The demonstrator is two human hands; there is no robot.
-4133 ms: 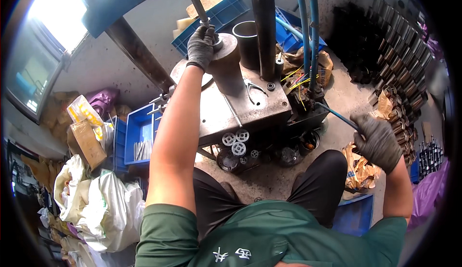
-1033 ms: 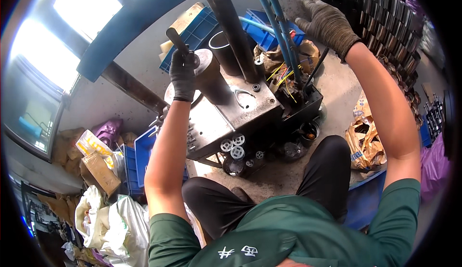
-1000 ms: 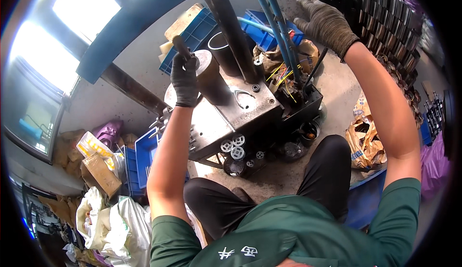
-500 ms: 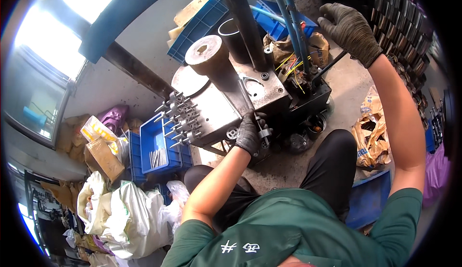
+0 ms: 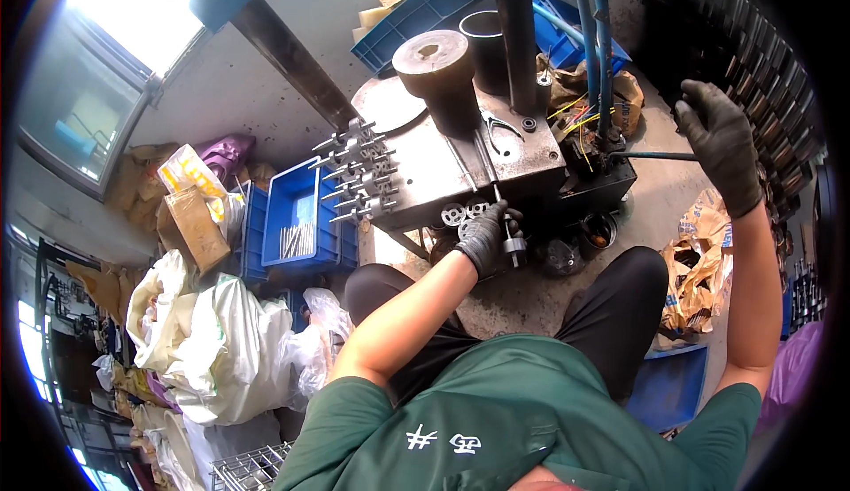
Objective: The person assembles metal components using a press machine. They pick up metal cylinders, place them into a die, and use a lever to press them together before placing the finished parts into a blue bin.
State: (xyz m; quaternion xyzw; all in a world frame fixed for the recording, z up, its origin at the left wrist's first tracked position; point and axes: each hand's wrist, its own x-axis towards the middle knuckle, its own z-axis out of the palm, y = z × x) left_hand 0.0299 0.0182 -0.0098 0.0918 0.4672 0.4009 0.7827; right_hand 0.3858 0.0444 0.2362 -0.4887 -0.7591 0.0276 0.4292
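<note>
Head view, person seated at a grey metal press block (image 5: 460, 168).

Left hand (image 5: 485, 236), in a dark glove, is at the front face of the press block, low centre of the frame. Its grip is pinched around a small metal shafted part (image 5: 511, 241): thin pin upward, round flanged end down. The part sits just at 3 o'clock of the glove, touching the fingers, close to the row of small gear-like wheels (image 5: 460, 215) mounted on the block's front edge.

Right hand (image 5: 722, 141), also gloved, is raised at 2 o'clock of the frame, well apart from the left. Its fingers are curled closed about the end of a thin dark lever rod (image 5: 651, 155) that runs toward 9 o'clock into the machine body.

Surroundings:
- A tall dark cylinder (image 5: 434, 70) stands on the block at 12 o'clock of the left hand.
- A cluster of finished shafted pieces (image 5: 359, 168) sticks out sideways from the block's edge at 10 o'clock of the left hand.
- A blue crate (image 5: 305, 221) holding thin metal rods sits on the floor at 9 o'clock.
- White sacks (image 5: 221, 340) lie at 8 o'clock.
- Two blue hoses (image 5: 591, 30) run upward at 1 o'clock.
- A brown paper bag (image 5: 699, 261) lies under the right forearm.
</note>
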